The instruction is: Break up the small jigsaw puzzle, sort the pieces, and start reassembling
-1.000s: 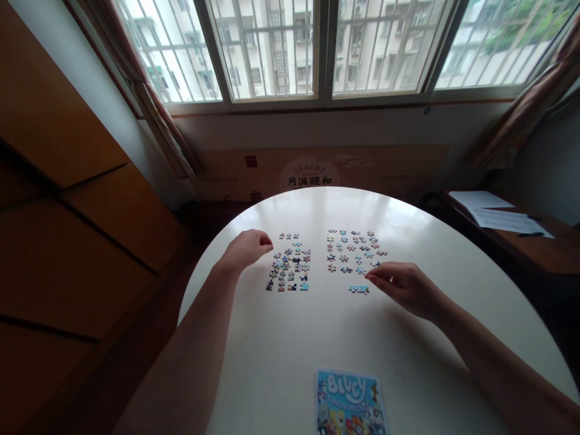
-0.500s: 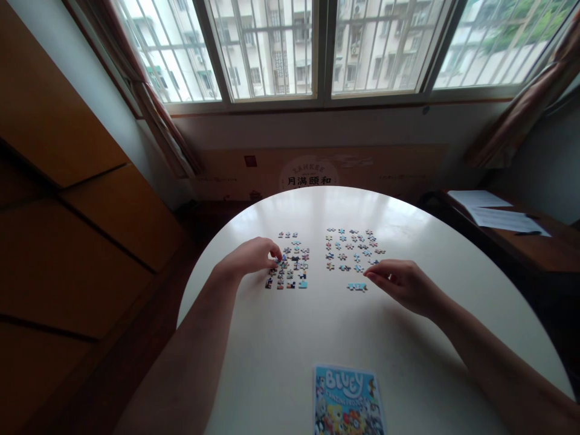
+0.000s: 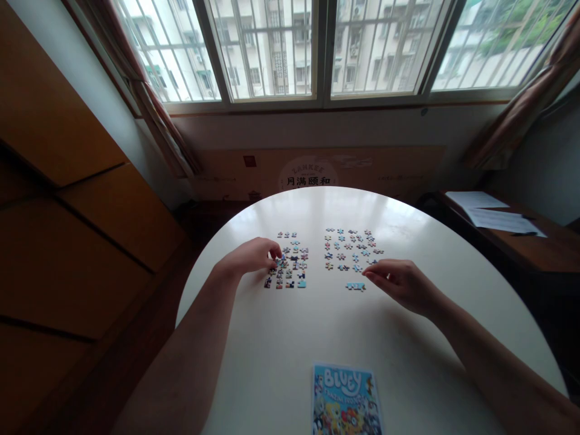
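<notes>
On the white round table [image 3: 272, 338] lie two groups of small puzzle pieces. My left hand [image 3: 258, 255] is at the left edge of the left group [image 3: 290, 273], its thumb and fingers curved with a gap between them; no piece shows between them. My right hand [image 3: 393, 279] hovers beside the lower right corner of the right group [image 3: 348, 246]. Its thumb and index fingertips are pressed together, and anything between them is too small to make out. A short strip of joined pieces [image 3: 356, 286] lies just left of the right fingertips.
A blue Bluey picture card [image 3: 347, 399] lies near the front of the table. Behind the table are a low wall panel and barred windows. A brown side desk [image 3: 544, 251] with papers [image 3: 502, 222] stands at the right, wooden cabinets at the left.
Both hands keep nearly the same pose and place. The whole view has shifted very slightly; no piece has visibly moved.
</notes>
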{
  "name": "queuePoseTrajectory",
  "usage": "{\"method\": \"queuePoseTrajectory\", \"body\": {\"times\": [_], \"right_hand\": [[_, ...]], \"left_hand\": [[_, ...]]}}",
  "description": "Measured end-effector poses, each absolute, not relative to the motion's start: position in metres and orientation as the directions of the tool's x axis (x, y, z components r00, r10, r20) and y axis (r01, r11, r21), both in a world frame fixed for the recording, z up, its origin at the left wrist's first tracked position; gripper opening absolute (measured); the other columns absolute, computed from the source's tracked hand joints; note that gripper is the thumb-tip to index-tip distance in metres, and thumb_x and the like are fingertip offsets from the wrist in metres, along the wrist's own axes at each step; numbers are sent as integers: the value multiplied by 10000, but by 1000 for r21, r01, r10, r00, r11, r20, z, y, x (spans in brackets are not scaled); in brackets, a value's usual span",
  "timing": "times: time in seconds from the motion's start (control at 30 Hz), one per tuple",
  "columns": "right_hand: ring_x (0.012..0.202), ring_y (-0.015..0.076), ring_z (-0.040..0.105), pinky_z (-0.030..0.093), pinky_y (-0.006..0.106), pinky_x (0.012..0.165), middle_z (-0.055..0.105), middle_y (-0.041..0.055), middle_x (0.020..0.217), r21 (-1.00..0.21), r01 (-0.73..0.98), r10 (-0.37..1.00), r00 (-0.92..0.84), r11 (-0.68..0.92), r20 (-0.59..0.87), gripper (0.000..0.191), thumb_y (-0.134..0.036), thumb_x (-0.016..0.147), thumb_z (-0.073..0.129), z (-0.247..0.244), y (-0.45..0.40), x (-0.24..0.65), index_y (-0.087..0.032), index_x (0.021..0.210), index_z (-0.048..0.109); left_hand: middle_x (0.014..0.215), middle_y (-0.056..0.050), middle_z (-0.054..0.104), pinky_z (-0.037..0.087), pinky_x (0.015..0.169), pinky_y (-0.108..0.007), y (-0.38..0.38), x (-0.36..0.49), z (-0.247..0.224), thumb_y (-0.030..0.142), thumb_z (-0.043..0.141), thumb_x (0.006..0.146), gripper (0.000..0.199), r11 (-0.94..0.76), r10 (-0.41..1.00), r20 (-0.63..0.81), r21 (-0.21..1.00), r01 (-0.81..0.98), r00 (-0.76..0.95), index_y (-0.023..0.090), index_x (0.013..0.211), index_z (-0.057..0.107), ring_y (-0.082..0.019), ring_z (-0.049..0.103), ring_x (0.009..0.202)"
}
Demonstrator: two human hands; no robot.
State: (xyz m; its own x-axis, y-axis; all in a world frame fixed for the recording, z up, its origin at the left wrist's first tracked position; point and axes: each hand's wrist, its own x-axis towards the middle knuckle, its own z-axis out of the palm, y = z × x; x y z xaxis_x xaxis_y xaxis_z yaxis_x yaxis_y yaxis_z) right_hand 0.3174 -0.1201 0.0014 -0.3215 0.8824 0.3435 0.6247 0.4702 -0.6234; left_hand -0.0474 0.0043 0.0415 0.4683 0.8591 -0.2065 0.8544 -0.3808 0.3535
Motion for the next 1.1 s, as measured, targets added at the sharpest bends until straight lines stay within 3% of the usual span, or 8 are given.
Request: {"method": "queuePoseTrajectory", "body": {"times": [0.3, 0.47, 0.6, 0.73, 0.8, 0.87, 0.97, 1.1], "right_hand": [[555, 115, 563, 435, 240, 487, 718, 68, 783, -629, 619, 883, -328, 470, 337, 317, -423, 971, 570, 0, -119, 319, -177, 946, 768], [553, 107, 560, 441, 238, 498, 718, 63, 788, -631, 621, 885, -323, 465, 334, 316, -426, 970, 574, 2, -120, 318, -178, 939, 768], [560, 108, 567, 451, 241, 509, 715, 60, 780, -626, 618, 879, -336, 476, 338, 299, -404, 970, 574, 4, -121, 317, -176, 934, 765], [561, 105, 569, 458, 235, 510, 714, 58, 772, -621, 616, 875, -332, 485, 353, 289, -391, 968, 581, 4, -120, 316, -172, 917, 764], [559, 102, 567, 467, 235, 520, 716, 57, 774, -617, 617, 872, -337, 489, 355, 269, -375, 958, 594, 3, -119, 317, -173, 915, 767], [581, 103, 583, 485, 236, 547, 719, 53, 793, -611, 616, 868, -353, 497, 350, 223, -337, 941, 612, 2, -117, 319, -182, 932, 772], [708, 129, 643, 521, 246, 621, 728, 57, 876, -593, 615, 854, -396, 520, 338, 167, -275, 910, 639, 0, -114, 321, -213, 973, 781], [928, 178, 671, 552, 315, 805, 744, 54, 1009, -541, 592, 801, -483, 597, 354, 134, -266, 891, 683, -2, -111, 320, -260, 967, 793]], "left_hand": [[964, -33, 751, 459, 710, -267, 5, -47, 44, 343, 765, 647, 253, -362, 875, -192, 349, 864, 444, 288, 891, 801, -235, 663, 868], [902, -30, 729, 442, 651, -271, 5, -49, 43, 332, 754, 647, 213, -353, 876, -192, 372, 858, 444, 265, 849, 760, -220, 647, 809], [788, -16, 694, 440, 630, -267, 0, -51, 55, 339, 719, 680, 139, -365, 840, -201, 479, 799, 504, 226, 760, 699, -186, 613, 726], [836, -26, 719, 495, 688, -276, -16, -27, 68, 349, 727, 731, 289, -333, 777, -155, 722, 607, 610, 214, 986, 719, -188, 651, 783], [856, -38, 736, 519, 709, -283, -29, -1, 65, 308, 709, 772, 263, -334, 724, -115, 805, 491, 681, 215, 1017, 737, -187, 672, 807], [847, -39, 750, 533, 713, -284, -45, 28, 53, 259, 710, 766, 148, -325, 712, -82, 842, 430, 698, 211, 899, 753, -182, 686, 800], [791, -38, 755, 547, 692, -299, -65, 63, 29, 229, 713, 748, 146, -260, 712, -138, 860, 440, 689, 203, 883, 763, -181, 695, 724], [846, -33, 778, 542, 785, -315, -74, 79, 11, 246, 707, 754, 132, -268, 785, -113, 824, 499, 609, 221, 859, 783, -190, 709, 792]]}}
